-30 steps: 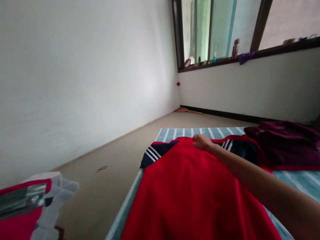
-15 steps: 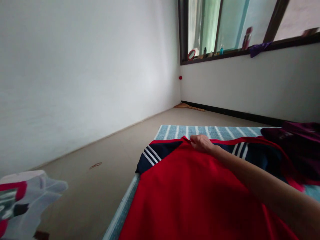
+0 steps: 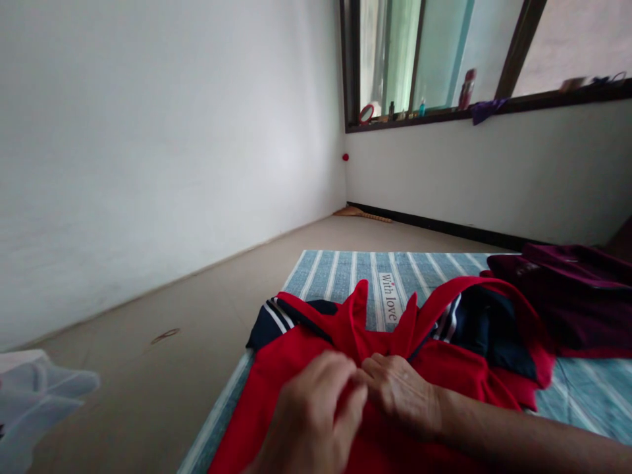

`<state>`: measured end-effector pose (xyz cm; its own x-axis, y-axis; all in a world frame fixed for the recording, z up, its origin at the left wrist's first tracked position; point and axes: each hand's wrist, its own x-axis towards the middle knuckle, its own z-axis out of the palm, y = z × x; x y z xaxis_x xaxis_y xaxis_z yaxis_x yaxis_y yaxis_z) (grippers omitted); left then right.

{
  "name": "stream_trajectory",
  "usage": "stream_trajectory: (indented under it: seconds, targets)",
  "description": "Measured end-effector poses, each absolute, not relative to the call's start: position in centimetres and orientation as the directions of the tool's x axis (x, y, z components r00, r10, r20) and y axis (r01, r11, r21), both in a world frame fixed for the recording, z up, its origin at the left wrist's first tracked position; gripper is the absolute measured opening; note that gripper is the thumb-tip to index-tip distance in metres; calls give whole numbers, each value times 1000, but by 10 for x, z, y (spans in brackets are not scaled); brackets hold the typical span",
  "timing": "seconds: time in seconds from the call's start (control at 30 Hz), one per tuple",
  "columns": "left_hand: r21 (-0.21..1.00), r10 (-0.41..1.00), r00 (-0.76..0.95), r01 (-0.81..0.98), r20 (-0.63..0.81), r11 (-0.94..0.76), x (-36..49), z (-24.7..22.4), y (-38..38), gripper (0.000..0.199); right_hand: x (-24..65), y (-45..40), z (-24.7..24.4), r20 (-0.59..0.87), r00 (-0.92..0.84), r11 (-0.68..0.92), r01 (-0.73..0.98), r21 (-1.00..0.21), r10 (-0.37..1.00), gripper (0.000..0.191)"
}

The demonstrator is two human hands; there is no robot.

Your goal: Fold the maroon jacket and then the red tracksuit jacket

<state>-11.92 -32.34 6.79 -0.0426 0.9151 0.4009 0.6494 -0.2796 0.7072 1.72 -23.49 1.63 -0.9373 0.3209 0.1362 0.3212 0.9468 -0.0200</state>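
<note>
A red tracksuit top (image 3: 266, 395) with navy, white-striped shoulders lies on a blue-and-white striped cloth. Its collar stands up in two red points near the middle. My right hand (image 3: 395, 388) is closed on the red fabric just below the collar. Close against it on the left is my left hand (image 3: 316, 408), fingers curled and thumb near the forefinger. Motion blurs that hand, and whether it pinches any fabric does not show. The sleeve on the right is bunched and folded.
The striped cloth (image 3: 320, 266) bears "With love" lettering. Folded dark purple clothing (image 3: 587, 303) lies on the right. A whitish plastic bag (image 3: 44, 395) shows at the left edge, and a thin loop (image 3: 165, 336) rests on the floor. A window sill (image 3: 409, 122) holds small bottles.
My right hand has drawn the top's upper edge toward me, uncovering the lettering and raising the collar. My left hand has come into view beside it. The view has shifted slightly right.
</note>
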Motion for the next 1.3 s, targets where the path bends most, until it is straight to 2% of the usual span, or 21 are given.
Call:
stream_trajectory:
  seconds: [0.07, 0.1, 0.17, 0.23, 0.3, 0.37, 0.47, 0.53, 0.57, 0.63, 0.7, 0.77, 0.9, 1.03, 1.13, 1.3]
  targets:
    - [653, 921, -108, 736, 374, -179, -131, 75, -260, 23, 12, -238, 17, 81, -938, 941, 335, -51, 338, 11]
    - [527, 934, -162, 850, 318, -32, -134, 76, -231, 31, 10, -240, 17, 56, -937, 937, 341, -69, 345, 11]
    - [302, 970, -222, 935, 96, 184, -133, 71, -181, 47, 8, -244, 18, 23, -931, 926, 359, -115, 364, 11]
    - [280, 975, -220, 934, -29, 220, -130, 58, -149, 41, 9, -245, 19, -6, -920, 904, 386, -186, 392, 10]
    - [296, 980, -184, 934, -75, 198, -129, 45, -135, 25, 13, -242, 22, -29, -897, 866, 433, -249, 440, 11]
    - [311, 989, -138, 939, -54, 148, -131, 36, -133, 16, 18, -230, 27, 13, -859, 833, 493, -252, 512, 12]
    - [336, 998, -70, 940, 7, 63, -140, 35, -140, 14, 25, -195, 43, 164, -748, 766, 622, -163, 643, 19]
    - [353, 999, -37, 935, 38, 21, -145, 41, -146, 14, 28, -164, 55, 207, -615, 641, 763, -90, 761, 25]
    - [362, 998, -27, 932, 53, 6, -147, 44, -149, 13, 30, -148, 61, 177, -532, 548, 835, -54, 828, 26]
    - [380, 996, -23, 925, 84, -11, -150, 50, -153, 12, 34, -121, 68, 29, -407, 408, 913, -24, 913, 32]
    - [398, 994, -28, 917, 106, -16, -151, 54, -157, 12, 41, -102, 69, -102, -369, 368, 929, -30, 924, 36]
    - [418, 993, -26, 908, 119, -26, -152, 56, -161, 10, 48, -94, 67, -175, -392, 389, 920, -55, 903, 32]
    - [457, 986, -25, 888, 162, -53, -156, 62, -168, 8, 59, -105, 69, -210, -521, 500, 853, -149, 827, 14]
    - [508, 978, -8, 855, 209, -102, -161, 77, -172, 8, 54, -128, 92, -219, -704, 623, 704, -340, 676, 39]
    - [548, 972, 38, 820, 231, -162, -162, 91, -175, 9, 43, -140, 108, -224, -768, 612, 621, -489, 600, 50]
    - [583, 955, 156, 764, 251, -278, -160, 104, -183, 12, 20, -138, 106, -159, -586, 361, 667, -652, 795, 51]
